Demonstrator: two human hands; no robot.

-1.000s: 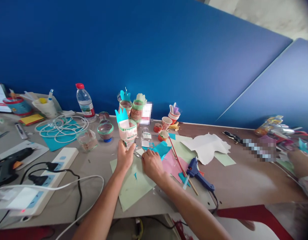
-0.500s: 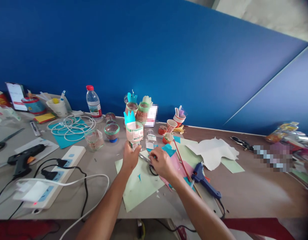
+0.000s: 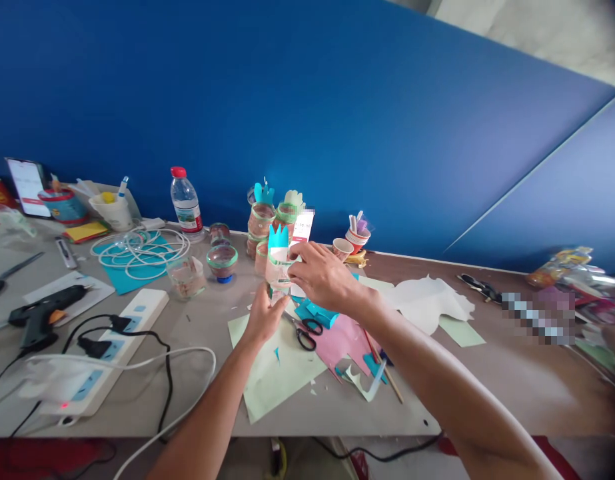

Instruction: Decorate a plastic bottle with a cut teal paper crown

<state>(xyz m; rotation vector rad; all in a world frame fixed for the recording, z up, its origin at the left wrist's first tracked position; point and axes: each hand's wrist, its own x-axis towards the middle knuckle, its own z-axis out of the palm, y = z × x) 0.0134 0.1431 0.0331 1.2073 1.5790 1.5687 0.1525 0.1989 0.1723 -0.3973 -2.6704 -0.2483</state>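
1. Left hand [image 3: 267, 313] grips the decorated cup [image 3: 278, 267] low, above the bench [image 3: 197, 400].
2. Right hand [image 3: 324, 273], fingers curled, is at the cup's side.
3. Scissors [image 3: 306, 333] lie below.

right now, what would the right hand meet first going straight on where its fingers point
Probably the cup with the blue crown, held in the left hand; the right hand seems right beside it, depth unclear.
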